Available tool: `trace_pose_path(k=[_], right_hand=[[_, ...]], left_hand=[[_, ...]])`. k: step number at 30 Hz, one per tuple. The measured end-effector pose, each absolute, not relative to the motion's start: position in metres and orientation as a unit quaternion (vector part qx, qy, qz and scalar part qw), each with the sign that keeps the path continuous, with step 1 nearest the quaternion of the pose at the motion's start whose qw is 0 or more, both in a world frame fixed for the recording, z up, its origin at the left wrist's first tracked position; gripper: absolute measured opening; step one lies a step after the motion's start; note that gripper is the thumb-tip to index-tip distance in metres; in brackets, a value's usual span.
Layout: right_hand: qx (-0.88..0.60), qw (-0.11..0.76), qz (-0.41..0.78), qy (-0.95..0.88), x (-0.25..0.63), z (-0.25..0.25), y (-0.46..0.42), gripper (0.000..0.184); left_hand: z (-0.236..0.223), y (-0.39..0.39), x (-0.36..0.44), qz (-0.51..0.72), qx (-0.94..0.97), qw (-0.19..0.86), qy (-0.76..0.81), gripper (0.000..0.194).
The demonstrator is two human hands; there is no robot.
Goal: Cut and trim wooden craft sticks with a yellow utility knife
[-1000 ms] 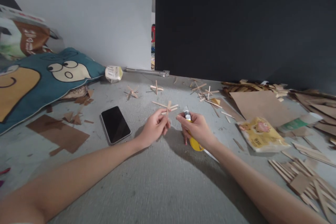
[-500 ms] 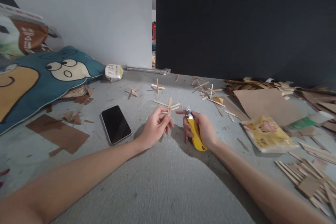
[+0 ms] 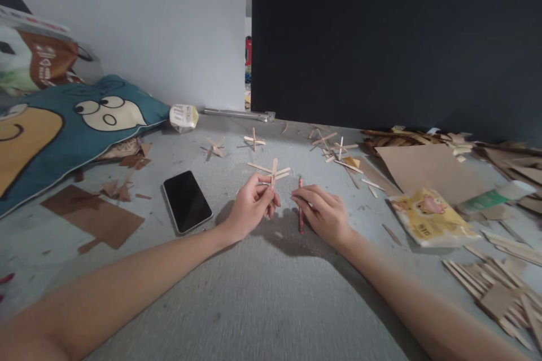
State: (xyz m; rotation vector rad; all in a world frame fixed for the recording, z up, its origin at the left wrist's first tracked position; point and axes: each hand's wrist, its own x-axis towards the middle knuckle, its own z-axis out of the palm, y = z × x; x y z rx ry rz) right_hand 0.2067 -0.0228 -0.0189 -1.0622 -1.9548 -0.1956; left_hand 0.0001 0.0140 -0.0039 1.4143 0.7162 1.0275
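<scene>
My left hand (image 3: 254,203) is closed in a pinch on a piece of crossed wooden craft sticks (image 3: 274,168). One flat stick stands upright between its thumb and fingers, and other sticks spread to both sides behind it. My right hand (image 3: 322,211) is a short way to the right, thumb and fingers drawn together. What the fingertips hold, if anything, I cannot make out. A thin red stick-like thing (image 3: 301,224) lies beside those fingers, its middle partly covered by them. No yellow utility knife shows in this view.
Several crossed-stick pieces (image 3: 254,140) stand farther back. A phone (image 3: 187,201) lies left, near brown cardboard (image 3: 99,215) and a blue cushion (image 3: 122,110). To the right are a yellow packet (image 3: 432,217), a green-and-white tube (image 3: 493,197) and a pile of sticks (image 3: 486,293).
The yellow utility knife was in my right hand before and is now out of sight. My right fingers have drawn together near the red thing. My left hand has stayed nearly still.
</scene>
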Motion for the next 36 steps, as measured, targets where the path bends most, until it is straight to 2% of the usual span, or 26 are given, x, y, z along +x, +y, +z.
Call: trace_pose_path(k=[4, 12, 15, 19, 24, 27, 31, 36], right_hand=[[-0.430, 0.379, -0.089, -0.815, 0.208, -0.021, -0.022, 0.032], [-0.456, 0.354, -0.077, -0.813, 0.203, -0.017, -0.024, 0.042], [-0.453, 0.367, -0.057, -0.811, 0.201, -0.018, -0.025, 0.038], [-0.430, 0.360, -0.095, -0.823, 0.200, -0.020, -0.022, 0.026], [-0.421, 0.370, -0.100, -0.822, 0.201, -0.018, -0.022, 0.027], [-0.447, 0.414, -0.036, -0.792, 0.197, -0.010, -0.028, 0.028], [-0.513, 0.441, 0.151, -0.721, 0.180, 0.010, -0.038, 0.027], [-0.515, 0.456, 0.302, -0.660, 0.164, 0.026, -0.044, 0.029]], left_hand=[[-0.003, 0.013, 0.000, 0.438, 0.606, 0.594, 0.298, 0.045], [-0.007, 0.017, -0.002, 0.440, 0.599, 0.609, 0.277, 0.045], [-0.007, 0.020, -0.002, 0.420, 0.592, 0.625, 0.289, 0.034], [-0.004, 0.019, -0.003, 0.381, 0.613, 0.617, 0.315, 0.021], [-0.003, 0.011, -0.003, 0.348, 0.652, 0.585, 0.335, 0.032], [-0.003, 0.009, -0.002, 0.370, 0.616, 0.613, 0.328, 0.043], [0.000, 0.010, -0.003, 0.351, 0.556, 0.694, 0.295, 0.042], [0.006, 0.014, -0.003, 0.327, 0.557, 0.716, 0.266, 0.046]])
